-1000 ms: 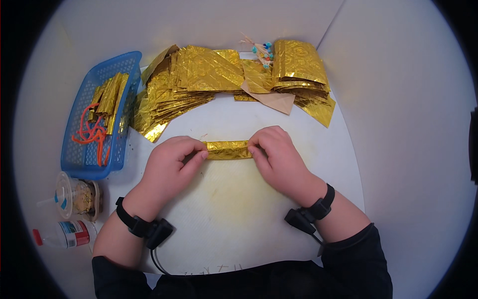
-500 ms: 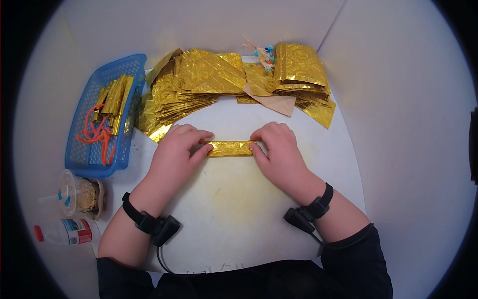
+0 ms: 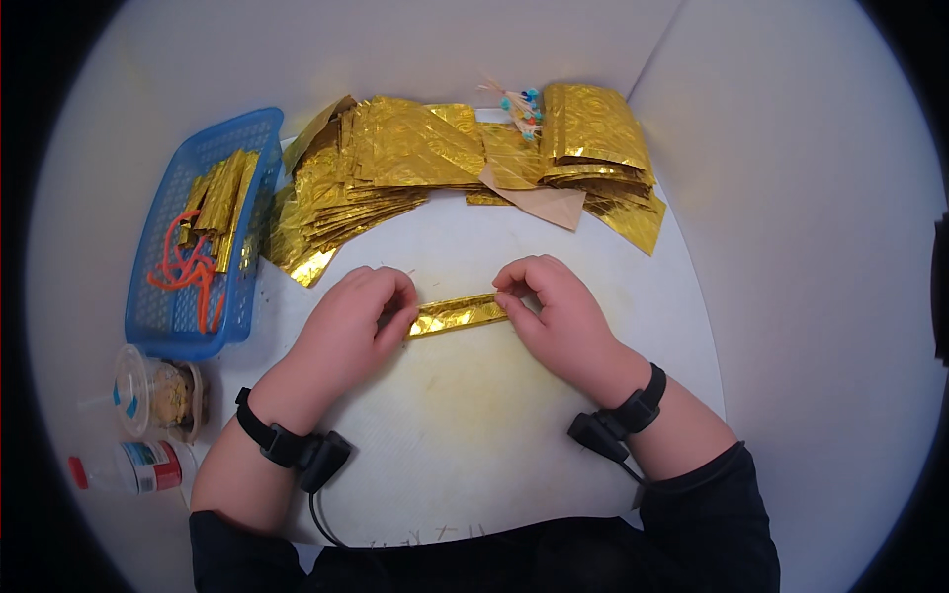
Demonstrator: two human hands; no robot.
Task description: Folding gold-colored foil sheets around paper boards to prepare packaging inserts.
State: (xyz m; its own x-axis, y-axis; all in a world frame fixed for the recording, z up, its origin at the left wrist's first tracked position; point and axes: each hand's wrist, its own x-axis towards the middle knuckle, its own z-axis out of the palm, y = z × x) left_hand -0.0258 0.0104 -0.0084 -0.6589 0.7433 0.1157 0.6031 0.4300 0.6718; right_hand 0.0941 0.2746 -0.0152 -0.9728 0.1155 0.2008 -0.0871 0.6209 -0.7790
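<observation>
- As left hand [image 3: 358, 314] pinches gold strip [image 3: 458, 315], right hand [image 3: 554, 311] grips its other end.
- Bottle [image 3: 104, 468]: red-white label [image 3: 153, 465], print too small.
- Scrawled marks [image 3: 442, 534] on table [image 3: 445, 435].

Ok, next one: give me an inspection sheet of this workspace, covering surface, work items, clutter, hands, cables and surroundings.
Surface: white tabletop, yellowish staining, dark marks near the person.
Work items: narrow gold strip between the hands, its right end farther from the person; gold sheets piled along the back; coloured-tip picks among them; blue basket holding folded gold pieces and orange cords.
Clutter: clear container and red-capped bottle, left side.
Hands: right hand, fingers pinching the strip's right end; left hand, fingers at its left end, grip unclear.
Cables: one dark cable from each wrist device.
Surroundings: pale walls; other people: nothing seen.
</observation>
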